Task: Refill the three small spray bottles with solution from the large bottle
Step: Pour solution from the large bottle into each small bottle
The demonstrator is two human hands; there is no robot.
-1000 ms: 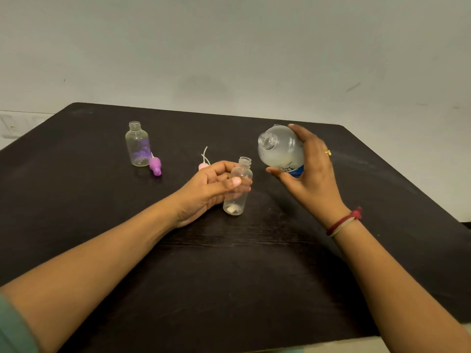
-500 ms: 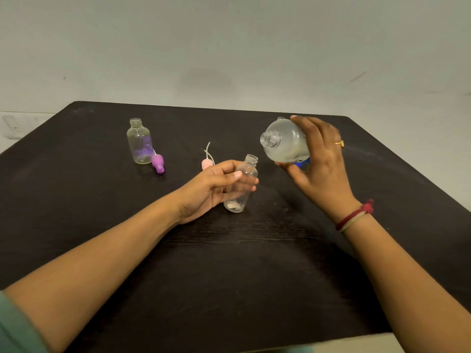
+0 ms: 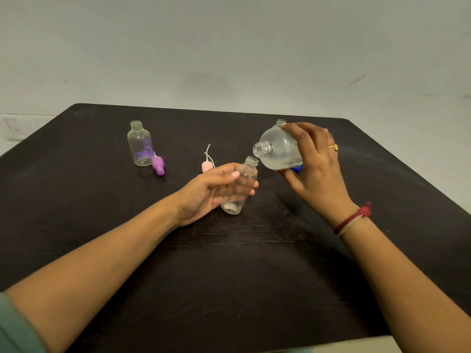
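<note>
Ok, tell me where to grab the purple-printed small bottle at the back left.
Take the purple-printed bottle round its cylindrical body, below the shoulder, coming from its left or front. It stands upright with an open neck, and the purple spray cap lies close by its right base. Keep it upright.

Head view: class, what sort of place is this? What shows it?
Likely a plain indoor room: a dark table against a bare pale wall, what looks like a switch plate far left.

Third bottle (image 3: 281, 122) mostly behind large bottle (image 3: 279, 150)
</note>
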